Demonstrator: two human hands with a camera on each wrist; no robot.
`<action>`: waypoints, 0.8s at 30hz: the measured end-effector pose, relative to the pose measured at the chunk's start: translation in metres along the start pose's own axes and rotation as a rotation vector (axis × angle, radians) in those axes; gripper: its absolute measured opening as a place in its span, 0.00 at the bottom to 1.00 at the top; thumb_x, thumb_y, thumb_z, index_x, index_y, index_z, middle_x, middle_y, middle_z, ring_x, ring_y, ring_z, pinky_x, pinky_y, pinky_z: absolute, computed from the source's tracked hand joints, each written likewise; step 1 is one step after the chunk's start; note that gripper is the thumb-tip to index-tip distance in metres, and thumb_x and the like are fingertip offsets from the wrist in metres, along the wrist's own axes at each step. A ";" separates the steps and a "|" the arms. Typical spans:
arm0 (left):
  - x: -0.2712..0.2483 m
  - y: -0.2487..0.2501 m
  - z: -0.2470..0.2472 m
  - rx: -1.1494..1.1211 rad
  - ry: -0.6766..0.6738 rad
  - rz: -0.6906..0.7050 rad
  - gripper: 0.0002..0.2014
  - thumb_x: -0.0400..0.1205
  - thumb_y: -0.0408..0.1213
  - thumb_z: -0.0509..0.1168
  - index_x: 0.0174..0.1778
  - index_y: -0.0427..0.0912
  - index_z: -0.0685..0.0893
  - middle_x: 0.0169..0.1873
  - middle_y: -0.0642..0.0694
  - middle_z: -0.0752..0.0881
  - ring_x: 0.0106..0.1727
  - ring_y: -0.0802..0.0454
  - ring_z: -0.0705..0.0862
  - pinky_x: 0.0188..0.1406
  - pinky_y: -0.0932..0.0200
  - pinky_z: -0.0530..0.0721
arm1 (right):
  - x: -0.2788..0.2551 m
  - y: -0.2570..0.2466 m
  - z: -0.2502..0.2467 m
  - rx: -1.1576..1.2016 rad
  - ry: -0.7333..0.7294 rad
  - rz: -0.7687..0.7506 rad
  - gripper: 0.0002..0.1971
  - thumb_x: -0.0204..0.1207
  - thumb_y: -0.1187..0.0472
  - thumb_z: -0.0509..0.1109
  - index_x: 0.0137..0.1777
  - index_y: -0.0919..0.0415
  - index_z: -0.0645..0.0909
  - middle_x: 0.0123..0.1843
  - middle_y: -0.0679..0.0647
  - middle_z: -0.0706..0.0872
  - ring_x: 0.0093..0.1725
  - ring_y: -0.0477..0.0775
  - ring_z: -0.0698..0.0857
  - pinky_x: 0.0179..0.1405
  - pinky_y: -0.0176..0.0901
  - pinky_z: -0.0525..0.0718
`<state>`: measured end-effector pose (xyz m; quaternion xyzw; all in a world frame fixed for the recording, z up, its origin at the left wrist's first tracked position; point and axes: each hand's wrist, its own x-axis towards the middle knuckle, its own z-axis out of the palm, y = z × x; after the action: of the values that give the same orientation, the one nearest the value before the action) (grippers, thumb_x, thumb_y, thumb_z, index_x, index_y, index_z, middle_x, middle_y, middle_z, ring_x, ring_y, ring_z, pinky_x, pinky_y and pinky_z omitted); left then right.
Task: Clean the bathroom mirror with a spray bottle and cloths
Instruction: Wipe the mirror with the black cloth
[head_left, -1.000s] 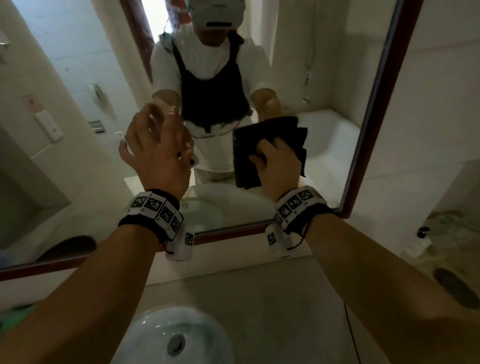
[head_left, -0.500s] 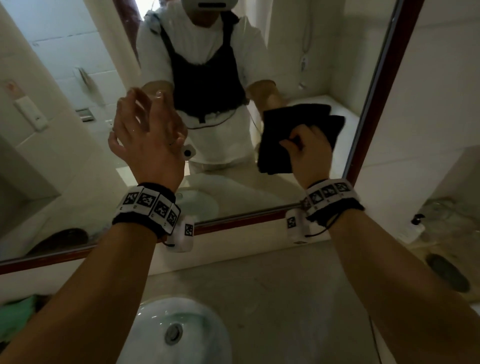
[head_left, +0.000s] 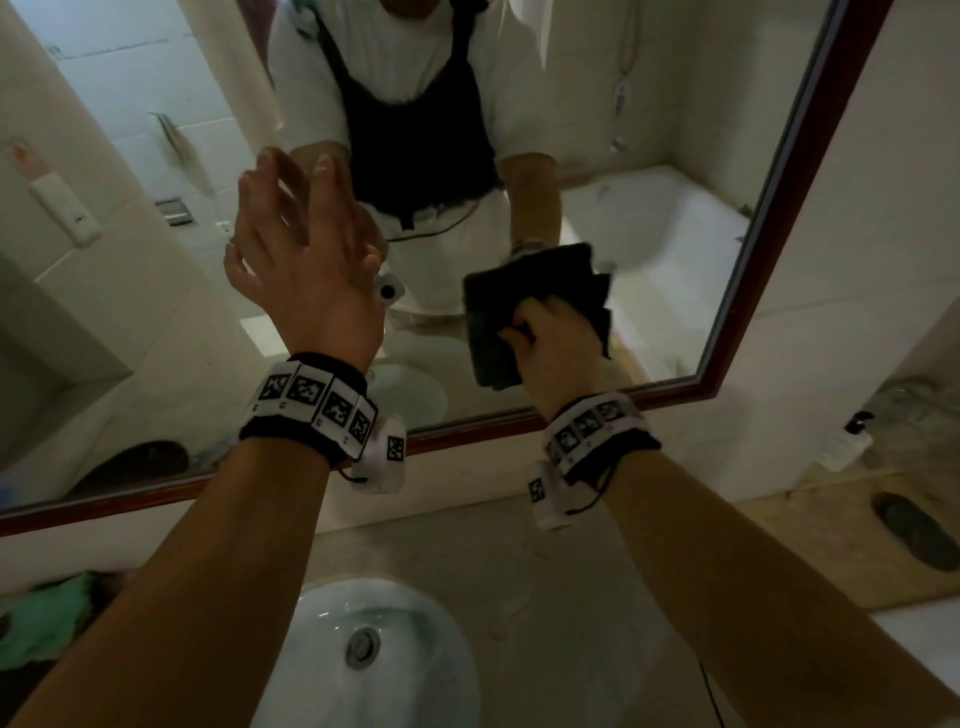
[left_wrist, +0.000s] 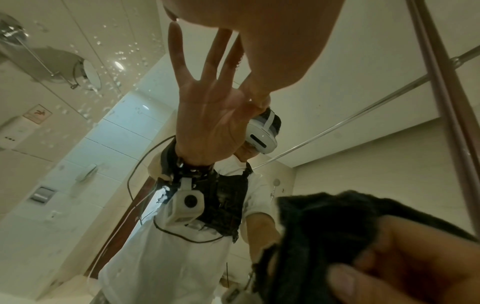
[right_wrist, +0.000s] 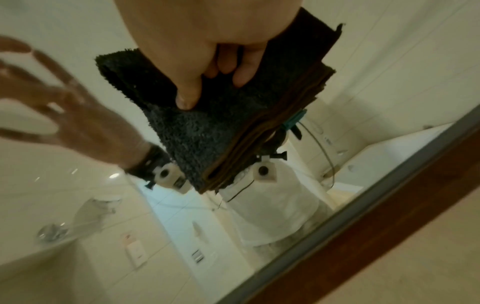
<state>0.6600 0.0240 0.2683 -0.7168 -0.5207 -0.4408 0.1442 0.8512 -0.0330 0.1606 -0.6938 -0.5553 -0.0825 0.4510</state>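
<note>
The mirror (head_left: 649, 218) has a dark red-brown frame (head_left: 769, 218) and hangs above the counter. My right hand (head_left: 556, 338) grips a folded dark cloth (head_left: 519, 296) and holds it flat against the glass near the lower right corner. In the right wrist view the thumb and curled fingers pinch the cloth (right_wrist: 221, 127). My left hand (head_left: 317, 223) is raised to the left of it, empty, with fingers spread and the fingertips at the glass. Its open palm is reflected in the left wrist view (left_wrist: 207, 107). No spray bottle is in view.
Water droplets (left_wrist: 103, 51) dot the mirror's upper left. Below lie a white sink basin (head_left: 415, 649) and the stone counter (head_left: 571, 571). A green cloth (head_left: 47, 613) lies at far left. A pump bottle (head_left: 847, 441) and a dark oval object (head_left: 914, 530) are at right.
My right hand has drawn the cloth from near the mirror's right frame back to the left and lower. The left hand stays raised with fingers spread.
</note>
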 end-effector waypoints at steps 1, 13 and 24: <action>0.000 0.000 0.000 -0.003 -0.002 0.002 0.44 0.74 0.41 0.75 0.84 0.58 0.61 0.86 0.39 0.56 0.85 0.36 0.56 0.77 0.28 0.61 | -0.005 -0.009 0.012 -0.019 -0.028 -0.035 0.06 0.73 0.56 0.72 0.41 0.57 0.79 0.42 0.55 0.84 0.40 0.59 0.82 0.33 0.46 0.78; -0.002 0.006 -0.001 0.018 0.008 -0.031 0.38 0.78 0.45 0.71 0.84 0.57 0.63 0.86 0.40 0.55 0.86 0.39 0.56 0.78 0.30 0.60 | 0.001 0.056 -0.030 0.135 0.116 0.172 0.06 0.73 0.57 0.73 0.44 0.59 0.81 0.44 0.57 0.86 0.45 0.59 0.84 0.45 0.54 0.83; -0.002 0.008 -0.001 -0.002 -0.005 -0.045 0.42 0.76 0.38 0.71 0.85 0.57 0.60 0.86 0.41 0.53 0.86 0.39 0.54 0.78 0.30 0.60 | 0.024 0.030 -0.043 0.095 0.133 0.105 0.10 0.71 0.53 0.76 0.42 0.58 0.81 0.40 0.53 0.82 0.39 0.56 0.81 0.37 0.49 0.80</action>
<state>0.6662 0.0189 0.2697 -0.7060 -0.5368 -0.4427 0.1321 0.9021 -0.0463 0.1837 -0.6929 -0.4902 -0.0782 0.5230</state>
